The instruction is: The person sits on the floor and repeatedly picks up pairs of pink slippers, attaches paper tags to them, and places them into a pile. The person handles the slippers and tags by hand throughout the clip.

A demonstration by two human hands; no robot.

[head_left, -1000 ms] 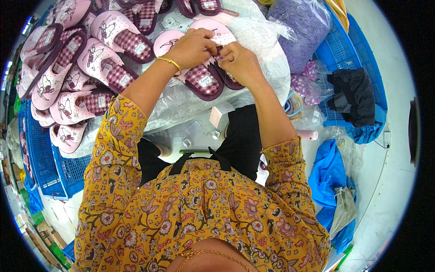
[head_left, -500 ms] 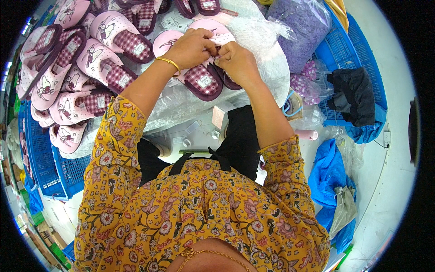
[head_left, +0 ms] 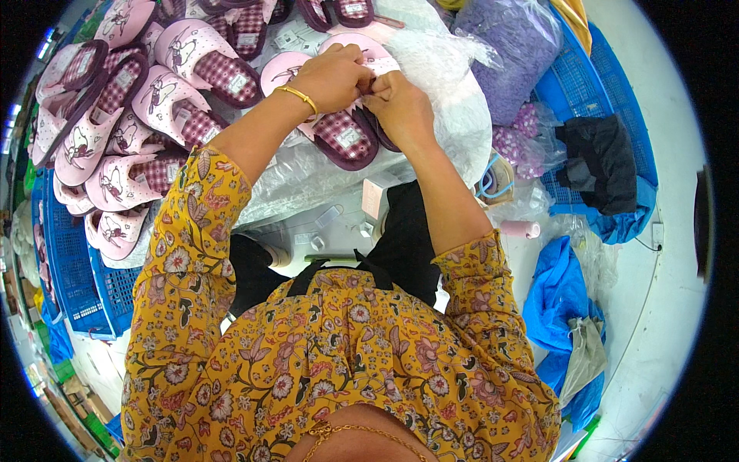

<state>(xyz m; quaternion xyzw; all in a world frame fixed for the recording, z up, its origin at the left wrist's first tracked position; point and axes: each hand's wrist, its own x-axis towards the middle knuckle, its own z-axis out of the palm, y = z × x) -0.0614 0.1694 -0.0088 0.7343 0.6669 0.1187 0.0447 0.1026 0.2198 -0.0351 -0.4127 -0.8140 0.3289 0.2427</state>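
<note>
A pair of pink slippers [head_left: 346,137] with plaid burgundy insoles and dark trim lies on the plastic-covered table in front of me. Over the uppers, my left hand [head_left: 336,80] is closed, its thumb and fingers pinched at the inner edges where the two slippers meet. My right hand [head_left: 399,109] meets it there, also pinching, fingertips almost touching those of the left. Whatever small thing sits between the fingertips is hidden. White labels show on the insoles. Much of the right slipper is covered by my right hand.
Many matching slippers [head_left: 181,108] are heaped at the left, above a blue plastic crate [head_left: 81,296]. Clear plastic wrap [head_left: 454,100] covers the table [head_left: 481,146]. At right are a bagged purple bundle [head_left: 508,58], a dark cloth [head_left: 596,165] and a blue sack [head_left: 554,292].
My left wrist has shifted slightly up and right, and my right hand slightly left. Both hands stay pinched at the same spot, while the slippers lie nearly unmoved.
</note>
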